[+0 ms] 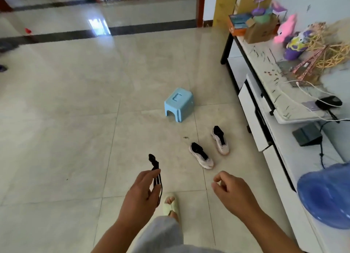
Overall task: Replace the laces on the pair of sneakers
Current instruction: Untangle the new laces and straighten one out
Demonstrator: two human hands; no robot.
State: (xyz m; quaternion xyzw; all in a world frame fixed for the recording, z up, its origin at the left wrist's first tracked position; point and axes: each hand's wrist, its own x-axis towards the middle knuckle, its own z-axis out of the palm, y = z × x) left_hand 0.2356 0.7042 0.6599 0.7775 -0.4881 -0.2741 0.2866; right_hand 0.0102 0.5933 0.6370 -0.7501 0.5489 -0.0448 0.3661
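Bundle of thin black laces [156, 174] is pinched in left hand [141, 189]; right hand [230, 189] loosely curled, holding nothing. White-and-black sneakers [201, 155] lie on tiled floor ahead. Laces judged light, limp; best held near tips.

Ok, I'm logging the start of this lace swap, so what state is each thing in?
Black laces: bunched, dangling from the left hand.
Left hand: holds the laces.
Right hand: loosely curled, holding nothing.
Near sneaker: upright on floor, untouched.
Far sneaker: upright on floor, apart from the other.
Blue stool: upright, unoccupied.
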